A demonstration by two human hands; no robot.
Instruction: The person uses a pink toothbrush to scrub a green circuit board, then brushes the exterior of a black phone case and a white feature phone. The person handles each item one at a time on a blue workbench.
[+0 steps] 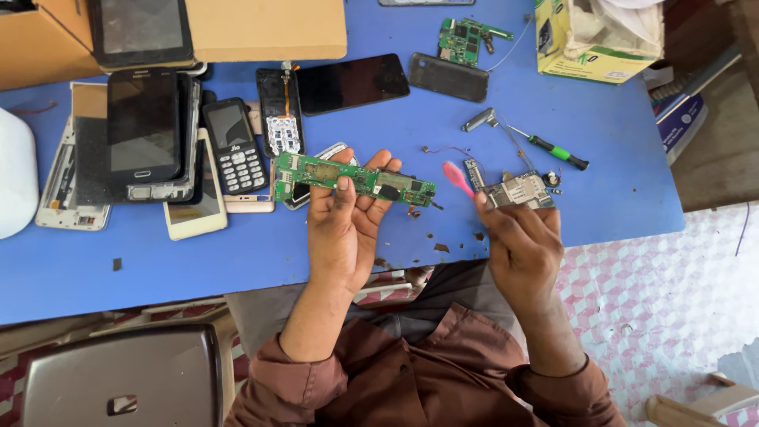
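While the left hand (341, 229) pinches a long, narrow green circuit board (356, 179) between thumb on top and fingers curled up behind it, the board lies level above the blue table top (237, 261), its two ends sticking out well past the fingers on either side. Just to the right of those fingers, the right hand (522, 245) closes its fingertips on a slim tool with a pink tip (458, 179); the pink end points toward the board's right end, near it, though I cannot tell whether they touch. Right beyond the right fingertips lies a smaller grey metal-shielded circuit board (518, 190) with thin wires, and farther out a screwdriver with a black and green handle (553, 149). Beyond the left fingertips sit a small black keypad phone (235, 146), an opened phone frame with a white keypad sheet (281, 115) and a dark glass phone panel (352, 82). Far past the right hand, at the table's back corner, stands a yellow and green cardboard box (585, 55) that is open and holds crumpled white material. At the back left, well beyond the left hand, a brown cardboard box (261, 28) carries a black tablet (140, 30) on top; its inside cannot be seen.
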